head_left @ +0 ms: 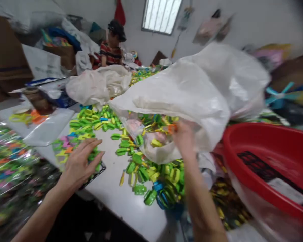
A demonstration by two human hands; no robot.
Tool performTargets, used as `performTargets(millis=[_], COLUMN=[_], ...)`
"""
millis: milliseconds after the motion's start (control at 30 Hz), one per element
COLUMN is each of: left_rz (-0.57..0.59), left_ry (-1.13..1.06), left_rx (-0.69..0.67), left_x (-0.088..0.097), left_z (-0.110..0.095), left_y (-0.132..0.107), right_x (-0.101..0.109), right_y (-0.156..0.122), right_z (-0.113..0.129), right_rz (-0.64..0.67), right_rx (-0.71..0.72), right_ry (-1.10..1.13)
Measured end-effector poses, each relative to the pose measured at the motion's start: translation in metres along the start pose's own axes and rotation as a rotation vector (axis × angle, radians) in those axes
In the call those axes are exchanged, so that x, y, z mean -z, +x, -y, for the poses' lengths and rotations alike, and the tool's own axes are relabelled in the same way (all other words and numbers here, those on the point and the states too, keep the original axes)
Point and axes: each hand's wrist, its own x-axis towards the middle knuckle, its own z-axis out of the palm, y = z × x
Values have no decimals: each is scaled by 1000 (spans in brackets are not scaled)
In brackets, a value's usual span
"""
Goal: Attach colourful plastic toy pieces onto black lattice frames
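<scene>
My left hand (80,163) is open, thumb and fingers apart, over the near edge of a black tray (100,172) with small coloured plastic pieces (65,143). At the mouth of a large white plastic bag (171,89), my right hand (184,136) is closed on a small orange plastic piece (171,128); the fingers are blurred and partly hidden. More green and yellow pieces lie inside the bag. Green and yellow plastic pieces (141,174) are heaped on the white table (108,188) between my hands, with a blue piece (162,195) near the front.
A red tub (252,129) stands at the right. A clear bag of coloured pieces (10,161) fills the left side. Another white bag (98,84), a brown jar (37,100) and blue packaging (63,92) are farther back. A person in a striped shirt (111,53) sits beyond the table.
</scene>
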Motion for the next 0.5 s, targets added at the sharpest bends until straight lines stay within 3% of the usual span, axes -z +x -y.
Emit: performTargets(millis=[100, 200, 300, 367, 433, 500], left_rz=[29, 123, 409, 608, 686, 664], left_ry=[-128, -119, -95, -191, -322, -404], left_rx=[-61, -99, -128, -106, -42, 26], left_x=[-26, -44, -50, -50, -49, -49], left_z=[-35, -61, -64, -60, -58, -60], left_y=[25, 41, 46, 42, 33, 20], right_x=[-15, -24, -18, -13, -8, -5], right_y=[-35, -68, -84, -86, -87, -91], right_z=[38, 60, 63, 63, 64, 68], right_rz=[85, 185, 244, 279, 331, 394], right_rx=[142, 336, 476, 535, 550, 534], right_ry=[360, 581, 627, 639, 657, 685])
